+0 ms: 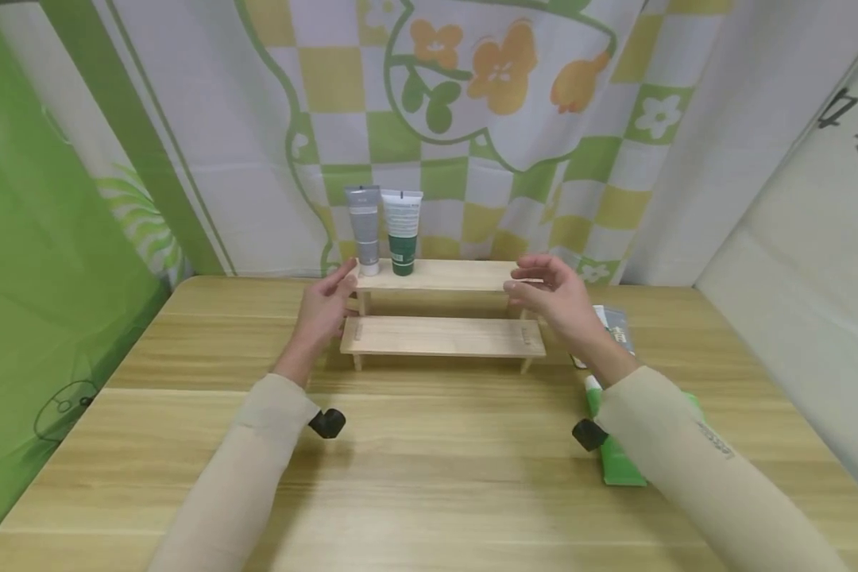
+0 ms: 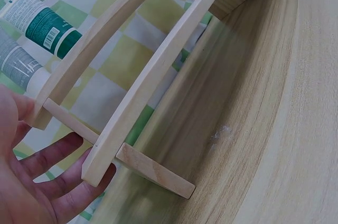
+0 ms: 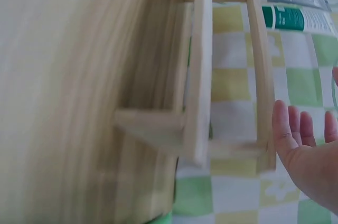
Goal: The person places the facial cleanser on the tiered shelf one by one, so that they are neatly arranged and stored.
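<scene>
A two-tier wooden display rack stands towards the back of the table. My left hand is at its left end, its spread fingers touching the ends of the boards in the left wrist view. At the other end, my right hand hovers by the upper board, fingers loosely bent and apart; the right wrist view shows nothing in its grasp. Upright on the upper board's left part are a grey tube and a white-and-green tube, side by side, caps down.
Right of the rack, partly behind my right arm, lie a grey tube and a bright green tube. A patterned curtain hangs behind the table. Fabric walls flank both sides.
</scene>
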Tool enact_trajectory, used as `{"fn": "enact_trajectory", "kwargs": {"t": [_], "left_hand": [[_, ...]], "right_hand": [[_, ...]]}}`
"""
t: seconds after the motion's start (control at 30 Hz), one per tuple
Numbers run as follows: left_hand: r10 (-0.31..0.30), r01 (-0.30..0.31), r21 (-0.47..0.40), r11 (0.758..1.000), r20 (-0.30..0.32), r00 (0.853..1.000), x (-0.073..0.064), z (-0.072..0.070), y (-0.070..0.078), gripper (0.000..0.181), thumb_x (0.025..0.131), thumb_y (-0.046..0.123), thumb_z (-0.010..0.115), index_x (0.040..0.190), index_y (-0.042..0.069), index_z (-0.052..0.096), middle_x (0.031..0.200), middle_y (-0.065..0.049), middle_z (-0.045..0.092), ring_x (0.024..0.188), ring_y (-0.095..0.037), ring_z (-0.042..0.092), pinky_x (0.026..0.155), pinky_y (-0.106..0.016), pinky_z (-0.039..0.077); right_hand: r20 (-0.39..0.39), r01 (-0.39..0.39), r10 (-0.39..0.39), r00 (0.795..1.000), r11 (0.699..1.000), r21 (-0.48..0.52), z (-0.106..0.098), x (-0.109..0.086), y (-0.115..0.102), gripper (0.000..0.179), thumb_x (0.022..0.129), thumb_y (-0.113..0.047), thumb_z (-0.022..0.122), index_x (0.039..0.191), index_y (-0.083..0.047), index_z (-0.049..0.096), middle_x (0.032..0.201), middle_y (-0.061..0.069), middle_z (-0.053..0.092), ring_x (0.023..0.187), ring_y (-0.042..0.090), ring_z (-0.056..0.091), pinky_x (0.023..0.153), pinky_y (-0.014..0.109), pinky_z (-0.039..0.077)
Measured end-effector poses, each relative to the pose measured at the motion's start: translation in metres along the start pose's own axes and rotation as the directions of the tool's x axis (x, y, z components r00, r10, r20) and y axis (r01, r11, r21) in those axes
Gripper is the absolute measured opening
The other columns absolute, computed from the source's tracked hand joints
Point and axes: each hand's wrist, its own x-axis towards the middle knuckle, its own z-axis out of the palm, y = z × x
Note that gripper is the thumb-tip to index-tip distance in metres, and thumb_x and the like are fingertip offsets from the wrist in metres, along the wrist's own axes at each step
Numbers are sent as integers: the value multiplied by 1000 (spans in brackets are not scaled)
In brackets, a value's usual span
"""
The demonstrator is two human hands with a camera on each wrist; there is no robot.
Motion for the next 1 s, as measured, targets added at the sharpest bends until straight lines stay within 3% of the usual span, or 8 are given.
{"fn": "enact_trajectory", "kwargs": {"t": [0.13,0.37,0.7,0.87,1.0], "left_hand": [[-9,9,13,1000,3,1000,-1,-1,1,44,105,42,51,149,36,49,137,-11,59,70,-17,58,43,-21,40],[-24,24,28,999,2,1000,0,-1,1,45,105,44,51,149,39,48,138,-11,59,87,-25,64,46,-22,43],[-24,23,35,999,4,1000,-1,0,2,45,105,45,50,149,38,47,135,-11,61,88,-25,66,51,-27,48],[-25,25,31,999,9,1000,-2,0,2,45,105,45,50,150,38,47,137,-11,60,86,-24,64,51,-26,46],[-34,34,36,999,8,999,-2,0,2,45,105,45,49,150,38,47,137,-10,59,85,-22,63,48,-24,43]], "right_hand": [[1,-17,17,1000,1000,4,-18,-13,8,49,96,-7,68,135,9,42,127,21,51,104,21,65,90,33,56],[-2,-34,34,999,994,106,-49,-31,20,36,95,-1,68,127,-1,49,118,11,54,98,13,65,87,32,57],[20,-166,165,986,978,128,-109,-47,33,37,98,-2,65,130,-11,47,121,8,49,100,14,63,85,36,58],[33,-203,201,979,955,218,-136,-51,41,40,98,3,61,132,-8,44,117,3,57,98,14,66,85,38,58],[63,-243,235,970,949,201,-154,-54,47,37,100,2,58,131,-13,44,113,-1,62,99,15,67,85,37,58]]}}
